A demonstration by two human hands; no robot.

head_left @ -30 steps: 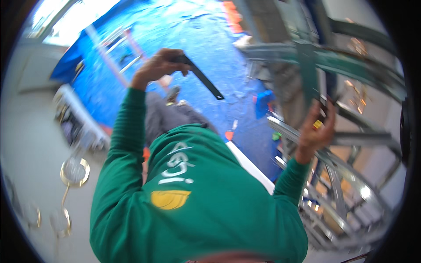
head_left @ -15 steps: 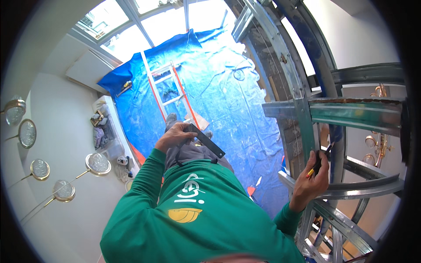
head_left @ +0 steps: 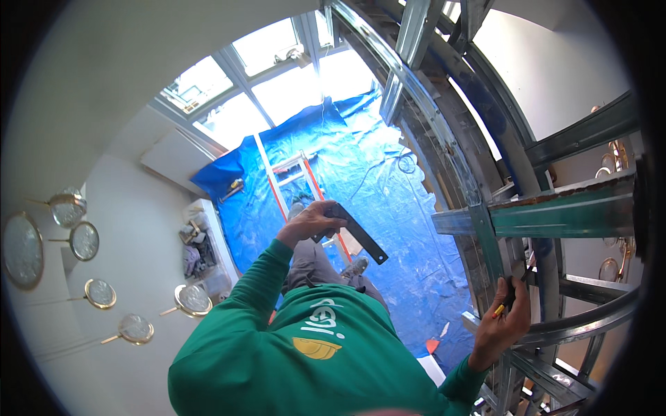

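Observation:
My left hand (head_left: pixel 310 223) is closed around one end of a flat black bar (head_left: pixel 364 239) with a hole near its far end. The bar slants down to the right in front of my waist, touching nothing else that I can see. At the right, my right hand (head_left: pixel 501 329) pinches a slim dark pencil-like tool (head_left: pixel 499 311) with a yellow end. Its fingertips are close to a metal stud (head_left: pixel 488 243), beneath a green metal crosspiece (head_left: pixel 562 211). The tool's tip is partly hidden among the framing.
A ladder (head_left: pixel 312 182) with orange rails stands below me, my feet on or near it. Blue tarp (head_left: pixel 409 236) covers the floor. Several glass pendant lights (head_left: pixel 193 299) hang at the left. Metal framing with curved tracks (head_left: pixel 583 331) rises close on the right.
The view has shifted, so the surroundings sit lower and farther right. My right hand is now lower along the stud. Both hands keep their holds.

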